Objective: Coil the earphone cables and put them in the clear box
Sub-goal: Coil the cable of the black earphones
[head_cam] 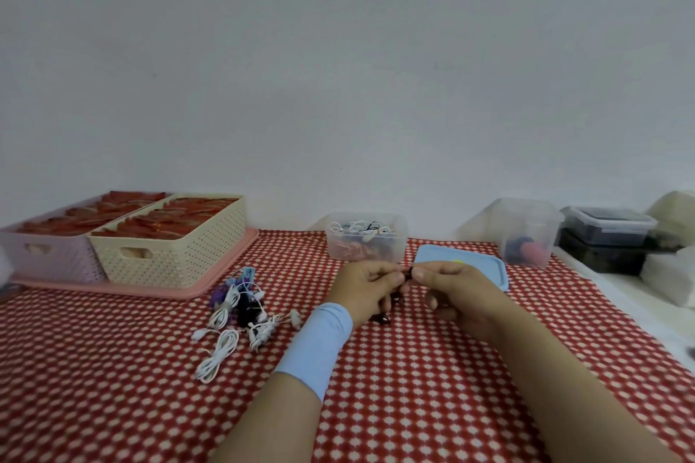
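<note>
Dark earphone cable (405,275): pinched between the fingertips of both hands above the checked tablecloth (413,406); a loose end hangs under the left palm.
Left hand (366,288): fingers curled round the cable, pale blue wristband (319,342) behind.
Right hand (455,293): thumb and forefinger nipped on the cable.
Clear box (401,237): open, just beyond the hands, earphones inside; blue lid (485,267) beside it.
Spare earphones (240,312): heaped left of the hands.

The dark earphone cable (399,299) is mostly hidden by the left hand (370,288) and right hand (457,293); the lilac basket (49,256) at the far left corner of the table (113,368) is cut by the picture's edge; what lies in the clear box (399,237) is too blurred to count.
</note>
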Tool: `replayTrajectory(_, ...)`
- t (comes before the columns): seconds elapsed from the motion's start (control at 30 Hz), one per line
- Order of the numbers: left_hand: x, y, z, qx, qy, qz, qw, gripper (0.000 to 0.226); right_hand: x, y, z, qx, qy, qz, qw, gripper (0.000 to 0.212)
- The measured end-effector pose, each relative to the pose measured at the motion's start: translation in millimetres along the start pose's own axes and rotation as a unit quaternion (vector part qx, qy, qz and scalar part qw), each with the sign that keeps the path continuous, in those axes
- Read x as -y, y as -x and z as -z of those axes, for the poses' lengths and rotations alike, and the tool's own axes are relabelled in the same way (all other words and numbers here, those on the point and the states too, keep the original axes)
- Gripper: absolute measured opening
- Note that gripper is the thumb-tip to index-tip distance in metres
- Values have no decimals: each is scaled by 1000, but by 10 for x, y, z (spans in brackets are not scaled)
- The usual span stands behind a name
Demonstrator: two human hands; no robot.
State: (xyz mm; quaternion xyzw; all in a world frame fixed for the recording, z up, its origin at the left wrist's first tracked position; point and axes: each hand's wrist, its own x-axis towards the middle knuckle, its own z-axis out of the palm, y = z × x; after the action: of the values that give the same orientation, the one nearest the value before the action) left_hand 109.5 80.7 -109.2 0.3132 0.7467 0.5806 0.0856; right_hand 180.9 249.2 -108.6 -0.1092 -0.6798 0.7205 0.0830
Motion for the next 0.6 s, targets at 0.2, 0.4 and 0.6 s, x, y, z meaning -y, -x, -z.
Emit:
replayTrajectory(0.2, -16, 61, 12, 2, 58, 21, 998, 17, 56, 57, -8, 12, 1, 9, 1000, 10)
replayTrajectory(0.4, -21, 79, 21, 8, 52, 18, 998, 18, 52, 101, -50, 26, 56, 28, 998, 11)
replayTrajectory(0.6, 14, 57, 32, -3, 58, 19, 998, 15, 50, 85, -56, 41, 35, 18, 998, 25)
